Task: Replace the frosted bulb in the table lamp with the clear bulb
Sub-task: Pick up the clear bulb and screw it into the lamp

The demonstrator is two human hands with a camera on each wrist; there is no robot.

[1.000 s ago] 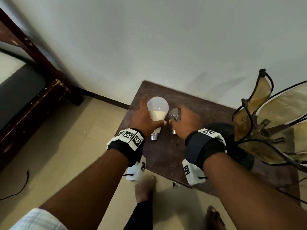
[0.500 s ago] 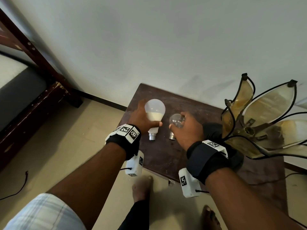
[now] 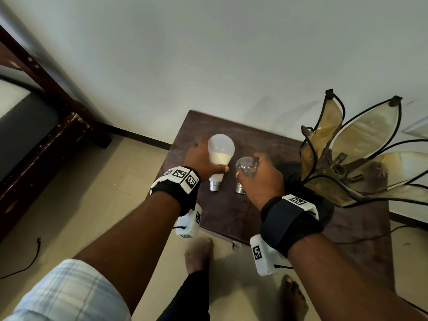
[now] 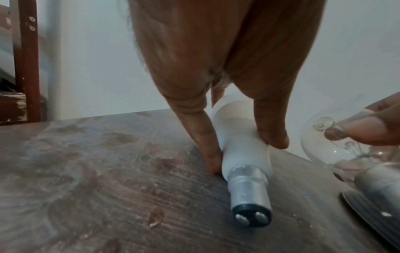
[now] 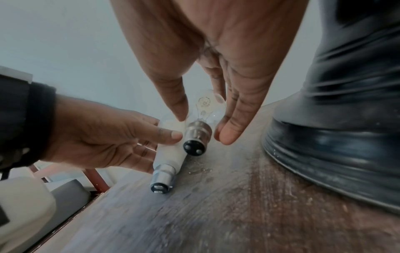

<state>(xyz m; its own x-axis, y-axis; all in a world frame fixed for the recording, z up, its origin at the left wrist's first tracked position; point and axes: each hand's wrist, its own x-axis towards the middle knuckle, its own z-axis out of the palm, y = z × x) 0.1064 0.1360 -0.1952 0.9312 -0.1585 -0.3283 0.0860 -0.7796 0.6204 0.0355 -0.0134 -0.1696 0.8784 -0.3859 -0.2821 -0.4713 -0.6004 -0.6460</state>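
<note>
The frosted bulb point(image 3: 221, 148) lies on the dark wooden table point(image 3: 222, 212), metal cap toward me. My left hand point(image 3: 201, 158) grips its white neck point(image 4: 242, 137) between thumb and fingers. Just right of it, my right hand point(image 3: 261, 176) pinches the clear bulb point(image 3: 245, 166) by its glass point(image 5: 207, 107) between thumb and fingers, cap point(image 5: 194, 138) pointing back at me and close to the tabletop. The table lamp point(image 3: 347, 158) stands at the right with amber petal-shaped shades; its socket point(image 3: 338, 169) looks empty.
The lamp's black ribbed base point(image 5: 335, 137) stands right beside my right hand. A dark wooden bed frame point(image 3: 46, 126) is on the left, and the white wall runs behind the table. My bare feet point(image 3: 199, 253) stand on the tiled floor at the table's near edge.
Both hands keep their holds on the bulbs. My right hand has shifted so more of the clear glass shows. The head view has swung, bringing more of the lamp into sight.
</note>
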